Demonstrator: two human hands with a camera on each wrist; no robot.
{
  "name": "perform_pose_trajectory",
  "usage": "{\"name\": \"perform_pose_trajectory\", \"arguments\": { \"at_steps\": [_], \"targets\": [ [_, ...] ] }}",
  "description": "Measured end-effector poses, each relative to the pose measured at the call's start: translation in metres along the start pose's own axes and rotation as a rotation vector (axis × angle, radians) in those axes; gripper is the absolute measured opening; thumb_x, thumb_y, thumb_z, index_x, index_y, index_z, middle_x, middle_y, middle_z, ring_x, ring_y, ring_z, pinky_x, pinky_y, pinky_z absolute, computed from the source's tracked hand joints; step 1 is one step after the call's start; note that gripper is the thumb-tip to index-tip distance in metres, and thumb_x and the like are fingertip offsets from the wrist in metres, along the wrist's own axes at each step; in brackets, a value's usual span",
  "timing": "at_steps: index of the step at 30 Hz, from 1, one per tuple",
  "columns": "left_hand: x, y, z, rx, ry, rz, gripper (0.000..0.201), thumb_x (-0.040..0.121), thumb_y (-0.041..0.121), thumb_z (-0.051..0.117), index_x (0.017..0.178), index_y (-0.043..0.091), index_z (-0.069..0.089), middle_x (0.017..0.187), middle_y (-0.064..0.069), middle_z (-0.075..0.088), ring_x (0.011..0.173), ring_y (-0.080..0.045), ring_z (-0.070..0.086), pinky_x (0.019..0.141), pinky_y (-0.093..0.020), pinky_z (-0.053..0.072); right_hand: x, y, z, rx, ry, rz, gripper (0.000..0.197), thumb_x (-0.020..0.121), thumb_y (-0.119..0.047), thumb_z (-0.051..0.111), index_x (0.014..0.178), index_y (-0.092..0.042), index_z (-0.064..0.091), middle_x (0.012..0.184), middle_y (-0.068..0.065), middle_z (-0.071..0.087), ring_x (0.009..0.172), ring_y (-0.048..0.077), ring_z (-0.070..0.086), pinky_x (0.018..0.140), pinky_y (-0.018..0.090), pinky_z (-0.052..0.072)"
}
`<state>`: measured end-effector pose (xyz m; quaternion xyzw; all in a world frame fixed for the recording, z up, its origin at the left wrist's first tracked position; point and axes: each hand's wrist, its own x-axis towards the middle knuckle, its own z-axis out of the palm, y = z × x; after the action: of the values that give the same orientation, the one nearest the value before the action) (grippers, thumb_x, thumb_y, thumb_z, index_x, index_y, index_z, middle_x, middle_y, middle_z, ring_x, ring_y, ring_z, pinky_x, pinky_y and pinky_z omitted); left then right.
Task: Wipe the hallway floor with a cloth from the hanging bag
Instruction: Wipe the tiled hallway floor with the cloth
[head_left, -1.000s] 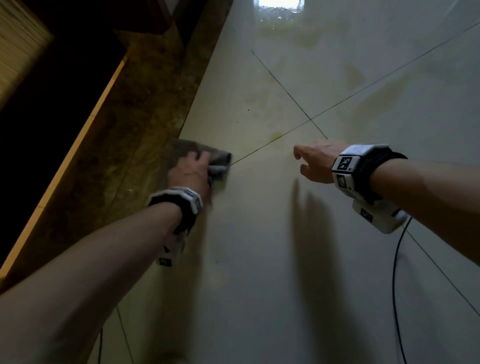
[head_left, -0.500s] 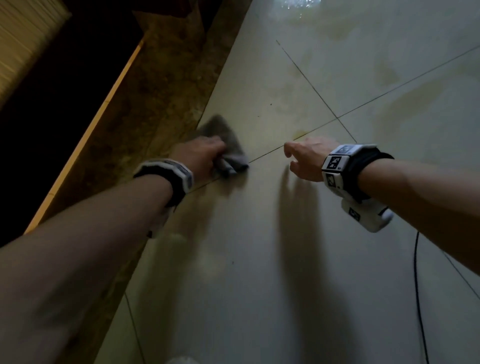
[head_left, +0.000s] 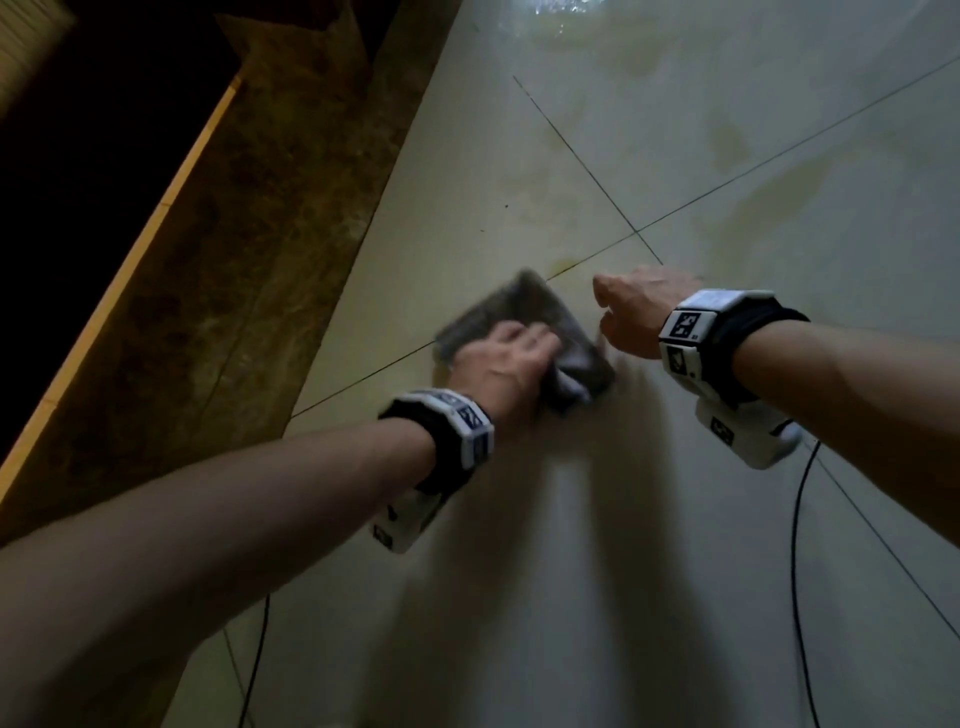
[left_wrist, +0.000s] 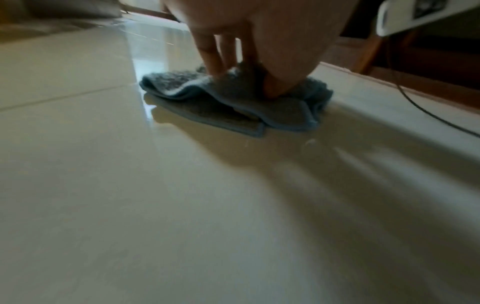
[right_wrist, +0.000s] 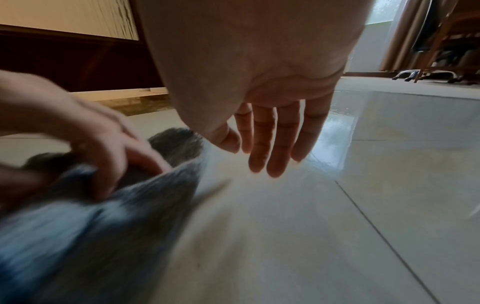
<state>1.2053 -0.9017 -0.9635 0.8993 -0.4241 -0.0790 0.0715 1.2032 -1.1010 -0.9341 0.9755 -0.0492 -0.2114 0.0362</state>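
Note:
A folded grey-blue cloth (head_left: 532, 306) lies on the glossy cream tiled floor (head_left: 623, 545), across a tile joint. My left hand (head_left: 498, 369) presses down on it, and in the left wrist view the fingers and thumb of that hand (left_wrist: 245, 79) pinch a fold of the cloth (left_wrist: 233, 107). It is blurred with motion. My right hand (head_left: 634, 306) hovers just right of the cloth, palm down, holding nothing. In the right wrist view my right hand (right_wrist: 253, 152) hangs relaxed above the floor, beside the cloth (right_wrist: 135, 195) and the left hand (right_wrist: 103, 139).
A dark marble border strip (head_left: 208, 291) runs along the left, with an orange wooden edge (head_left: 130, 260) beyond it. Yellowish smears (head_left: 727, 145) mark the tiles ahead. Black cables (head_left: 795, 545) trail from both wrists. Chair legs (right_wrist: 428, 74) stand far off.
My left hand has swept the cloth to the right, from the marble border to just beside my right hand. The right hand has stayed in roughly the same place.

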Motion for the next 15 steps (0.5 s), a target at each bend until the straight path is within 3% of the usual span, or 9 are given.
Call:
{"name": "perform_pose_trajectory", "arguments": {
  "at_steps": [3, 5, 7, 9, 11, 13, 15],
  "targets": [
    [-0.013, -0.001, 0.008, -0.018, 0.008, 0.287, 0.036, 0.086, 0.023, 0.056, 0.122, 0.022, 0.062, 0.131, 0.002, 0.062, 0.116, -0.024, 0.059, 0.068, -0.033, 0.056, -0.005, 0.011, -0.001, -0.035, 0.0, 0.04, 0.019, 0.094, -0.029, 0.044, 0.108, -0.018, 0.051, 0.075, 0.005, 0.052, 0.058, 0.019, 0.046, 0.051, 0.022, 0.032],
    [-0.01, -0.022, 0.005, 0.016, 0.001, 0.301, 0.038, 0.086, 0.021, 0.052, 0.122, 0.022, 0.062, 0.129, 0.001, 0.063, 0.113, -0.024, 0.062, 0.065, -0.033, 0.057, -0.009, 0.016, -0.005, -0.035, 0.002, 0.054, 0.019, 0.093, -0.028, 0.043, 0.107, -0.018, 0.051, 0.077, 0.005, 0.053, 0.061, 0.021, 0.048, 0.053, 0.023, 0.034],
    [-0.001, -0.05, -0.004, 0.018, -0.017, 0.13, 0.036, 0.086, 0.02, 0.052, 0.121, 0.024, 0.059, 0.126, -0.004, 0.063, 0.11, -0.026, 0.062, 0.069, -0.036, 0.058, -0.014, 0.018, -0.009, -0.014, -0.004, 0.056, 0.018, 0.092, -0.028, 0.043, 0.107, -0.019, 0.051, 0.082, 0.006, 0.054, 0.066, 0.024, 0.051, 0.056, 0.024, 0.034],
    [0.007, -0.072, -0.018, 0.054, -0.066, -0.161, 0.024, 0.09, 0.025, 0.05, 0.113, 0.029, 0.051, 0.119, -0.007, 0.06, 0.105, -0.03, 0.062, 0.074, -0.038, 0.054, -0.021, 0.021, -0.014, 0.006, 0.009, 0.061, 0.017, 0.091, -0.027, 0.045, 0.105, -0.018, 0.051, 0.086, 0.007, 0.056, 0.074, 0.027, 0.053, 0.06, 0.026, 0.035],
    [0.014, -0.081, -0.031, 0.107, -0.1, -0.4, 0.015, 0.092, 0.026, 0.05, 0.107, 0.025, 0.047, 0.111, -0.011, 0.061, 0.098, -0.034, 0.062, 0.075, -0.04, 0.049, -0.026, 0.024, -0.017, 0.023, 0.023, 0.061, 0.016, 0.091, -0.026, 0.046, 0.103, -0.018, 0.052, 0.085, 0.007, 0.055, 0.077, 0.029, 0.053, 0.061, 0.027, 0.035],
    [0.022, -0.067, -0.033, 0.175, -0.156, -0.542, 0.021, 0.094, 0.021, 0.053, 0.114, 0.019, 0.047, 0.112, -0.013, 0.06, 0.099, -0.035, 0.061, 0.074, -0.042, 0.048, -0.035, 0.031, -0.019, 0.03, 0.013, 0.066, 0.014, 0.091, -0.026, 0.045, 0.101, -0.018, 0.051, 0.08, 0.006, 0.052, 0.077, 0.029, 0.053, 0.061, 0.027, 0.035],
    [0.028, -0.042, -0.027, 0.21, -0.183, -0.57, 0.027, 0.093, 0.02, 0.054, 0.118, 0.018, 0.046, 0.115, -0.012, 0.058, 0.102, -0.034, 0.059, 0.07, -0.041, 0.045, -0.043, 0.039, -0.019, 0.035, 0.006, 0.076, 0.012, 0.092, -0.025, 0.044, 0.098, -0.018, 0.05, 0.077, 0.005, 0.048, 0.077, 0.029, 0.052, 0.062, 0.028, 0.036]
  ]
}}
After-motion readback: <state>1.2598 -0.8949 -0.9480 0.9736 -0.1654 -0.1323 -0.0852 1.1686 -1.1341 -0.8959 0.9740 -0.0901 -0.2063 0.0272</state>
